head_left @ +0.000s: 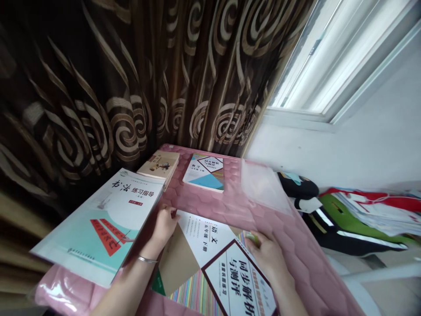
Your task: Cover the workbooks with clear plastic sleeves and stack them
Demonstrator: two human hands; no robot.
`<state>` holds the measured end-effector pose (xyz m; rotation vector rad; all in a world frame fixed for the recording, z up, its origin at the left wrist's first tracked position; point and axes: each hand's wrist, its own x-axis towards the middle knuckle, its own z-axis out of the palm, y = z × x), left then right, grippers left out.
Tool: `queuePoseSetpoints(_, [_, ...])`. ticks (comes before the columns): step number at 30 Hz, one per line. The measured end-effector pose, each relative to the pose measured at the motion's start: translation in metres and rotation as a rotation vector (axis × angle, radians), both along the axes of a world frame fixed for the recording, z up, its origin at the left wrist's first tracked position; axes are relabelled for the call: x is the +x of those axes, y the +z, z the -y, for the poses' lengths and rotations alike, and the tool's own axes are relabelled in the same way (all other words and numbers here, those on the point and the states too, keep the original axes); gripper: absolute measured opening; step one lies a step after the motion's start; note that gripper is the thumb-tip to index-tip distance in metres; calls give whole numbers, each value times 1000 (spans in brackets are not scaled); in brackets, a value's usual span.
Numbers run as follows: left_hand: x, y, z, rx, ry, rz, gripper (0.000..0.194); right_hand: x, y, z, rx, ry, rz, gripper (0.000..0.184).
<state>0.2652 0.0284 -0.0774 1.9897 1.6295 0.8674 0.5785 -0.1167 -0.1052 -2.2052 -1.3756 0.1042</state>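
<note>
“Head view: lying between two bare hands, on a pink padded cover [305, 254]. Which thing?”

“Large workbook [213, 263], tan and striped, title turned sideways, running out of sight at the bottom of the frame.”

“Grasped, or let go?”

“At the far left corner, left hand [165, 224] with fingers bent at the edge; pinching or merely resting, cannot tell. Along the right-hand edge, right hand [268, 254], closed on a small yellow-green item [253, 238], too blurred to name.”

“Why so placed?”

“Probably to steady the workbook from both flanks, leaving the front in plain sight between the forearms. Out of the hands' way: small blue-and-white book [207, 172] beyond, stack of tan books [159, 164] by the curtain [148, 87], and teal booklet [101, 224] overlapping the stack's near end, perhaps to save space.”

“Edges, and room for moving?”

“Tight on the left, with forearm just beside the teal booklet. Looser on the right, with pink showing out to the cover's edge. Straight ahead, a pink strip before the small book; farther right, a clear plastic sheet [263, 184]. Past the edge, well apart from both hands, piled clothes [348, 224].”
</note>
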Motion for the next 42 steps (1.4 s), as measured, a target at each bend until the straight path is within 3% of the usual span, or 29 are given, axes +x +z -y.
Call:
queuePoseSetpoints(10, [1, 1, 1, 14, -11, -50, 7, -1, -6, -3, -3, 8, -29, 38])
queuePoseSetpoints(21, [-2, 2, -1, -3, -28, -42, 10, -13, 14, 0, -19, 30, -96, 32])
queuePoseSetpoints(30, [-1, 4, -1, 4, -27, -93, 8, -16, 28, 3, -53, -18, -163, 38])
queuePoseSetpoints(42, [-1, -3, -4, 4, -45, -92, 11, -13, 23, 3, -50, -15, -210, 34])
